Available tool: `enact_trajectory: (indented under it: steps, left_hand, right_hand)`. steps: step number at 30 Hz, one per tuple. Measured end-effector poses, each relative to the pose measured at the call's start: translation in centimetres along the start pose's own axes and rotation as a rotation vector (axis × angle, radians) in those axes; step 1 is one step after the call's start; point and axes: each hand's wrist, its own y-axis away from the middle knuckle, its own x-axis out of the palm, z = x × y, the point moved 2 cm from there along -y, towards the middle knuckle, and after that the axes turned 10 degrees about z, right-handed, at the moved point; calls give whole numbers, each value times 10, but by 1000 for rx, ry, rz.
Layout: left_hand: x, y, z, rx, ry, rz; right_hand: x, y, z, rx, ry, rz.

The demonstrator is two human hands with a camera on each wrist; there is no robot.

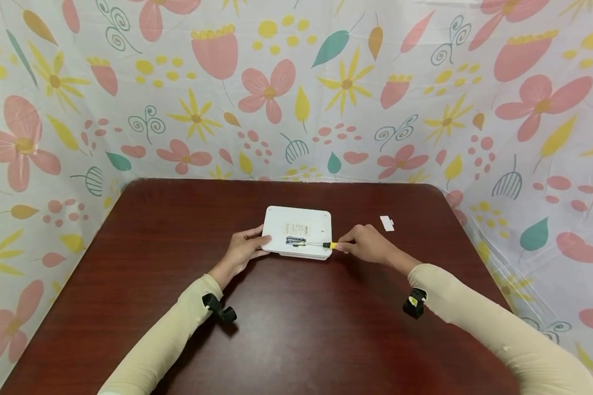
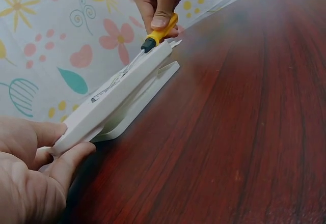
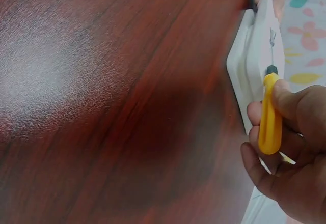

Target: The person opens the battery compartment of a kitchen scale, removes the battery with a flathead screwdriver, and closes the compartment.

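A flat white device (image 1: 306,216) lies underside up on the table, with a printed label and an uncovered battery compartment (image 1: 295,241) holding batteries. At its left edge, my left hand (image 1: 242,249) grips the casing between thumb and fingers; the left wrist view shows the thumb and fingers on opposite faces of the slab (image 2: 119,99). My right hand (image 1: 368,244) holds a screwdriver (image 3: 271,117) by its yellow handle. Its black collar is over the device's right edge, and the thin metal shaft (image 1: 313,243) points left, the tip at the batteries.
A small white battery cover (image 1: 387,223) lies on the dark red wooden table (image 1: 301,323), right of the device and beyond the right hand. Behind the table's far edge hangs a flower-patterned curtain (image 1: 306,99). Black wrist cameras (image 1: 415,303) are strapped over both beige sleeves.
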Motion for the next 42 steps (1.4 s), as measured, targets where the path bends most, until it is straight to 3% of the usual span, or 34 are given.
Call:
enact_trajectory:
  steps: [16, 27, 32, 42]
  left_hand:
    - [5, -1, 4, -7, 26, 2]
    - [2, 1, 0, 7, 29, -6]
    - [3, 3, -3, 0, 31, -8]
    - [3, 1, -1, 1, 30, -19]
  right_hand:
    - [14, -1, -9, -28, -69, -45]
    - [4, 2, -9, -15, -121, -65]
    - [-2, 5, -7, 4, -99, -64]
    - [-21, 4, 13, -48, 40, -77]
